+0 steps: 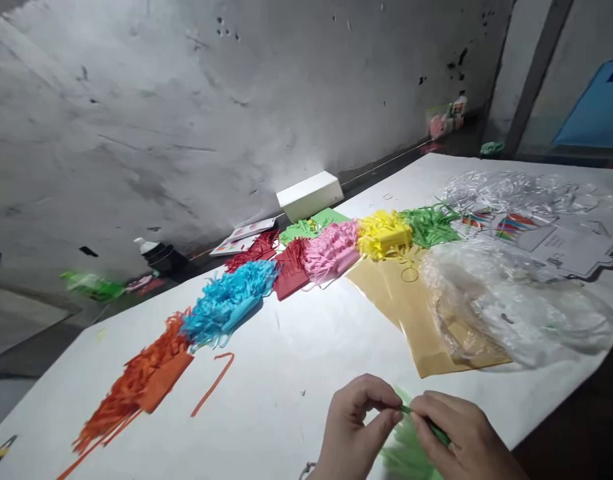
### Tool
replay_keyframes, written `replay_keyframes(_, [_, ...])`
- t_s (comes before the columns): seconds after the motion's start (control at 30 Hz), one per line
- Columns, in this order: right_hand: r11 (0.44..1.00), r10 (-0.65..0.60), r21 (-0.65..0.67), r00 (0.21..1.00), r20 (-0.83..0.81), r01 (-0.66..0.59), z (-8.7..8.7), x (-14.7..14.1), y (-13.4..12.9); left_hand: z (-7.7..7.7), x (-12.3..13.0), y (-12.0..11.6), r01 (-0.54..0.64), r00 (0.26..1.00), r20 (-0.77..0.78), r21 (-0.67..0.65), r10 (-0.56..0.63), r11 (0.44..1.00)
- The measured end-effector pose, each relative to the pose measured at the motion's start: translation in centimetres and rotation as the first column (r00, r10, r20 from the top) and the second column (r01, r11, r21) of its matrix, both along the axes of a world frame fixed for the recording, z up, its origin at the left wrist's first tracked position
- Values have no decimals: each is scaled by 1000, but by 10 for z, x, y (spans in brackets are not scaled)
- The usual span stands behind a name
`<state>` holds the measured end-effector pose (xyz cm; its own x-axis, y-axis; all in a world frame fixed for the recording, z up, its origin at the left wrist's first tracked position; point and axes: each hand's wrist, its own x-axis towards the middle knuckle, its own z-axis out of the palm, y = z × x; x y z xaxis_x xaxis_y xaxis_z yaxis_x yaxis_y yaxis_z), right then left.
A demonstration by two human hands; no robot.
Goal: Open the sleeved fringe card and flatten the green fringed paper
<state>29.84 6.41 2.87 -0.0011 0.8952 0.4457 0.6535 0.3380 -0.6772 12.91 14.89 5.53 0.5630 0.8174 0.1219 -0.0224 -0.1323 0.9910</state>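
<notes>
Near the bottom of the view, a thin dark green strip [405,409] runs between my two hands. My left hand [361,423] pinches its left end between thumb and index finger. My right hand [453,433] is closed round a green rolled piece [437,432] at the other end. Beneath both hands lies light green fringed paper [409,450], blurred and partly covered by them. A loose orange strip [213,387] rests on the white table covering [286,360] to the left.
Fringed bundles in orange [156,373], blue [231,300], red [291,267], pink [332,250], yellow [385,233] and green [431,225] form a diagonal row. Right of them lie a brown envelope [401,307] and clear plastic [531,307]. Behind stands a white box [310,195].
</notes>
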Motion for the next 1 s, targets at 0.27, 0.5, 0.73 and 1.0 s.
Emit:
replay_keyframes(0.27, [978, 161, -143, 985, 58, -151, 21, -23, 1, 10, -35, -14, 5, 990, -135, 231, 27, 973])
replay_keyframes(0.5, [937, 249, -232, 965, -83, -262, 17, -35, 1, 11, -56, -17, -8, 983, -180, 176, 40, 984])
replay_keyframes(0.73, [968, 243, -69, 970, 1, -243, 8, -49, 3, 10, -70, -20, 2, 956, -292, 69, 18, 998])
replay_keyframes(1.0, [960, 168, 208, 980, 109, -188, -9, -81, 21, -9, -92, -27, -178, 961, -228, -81, 156, 981])
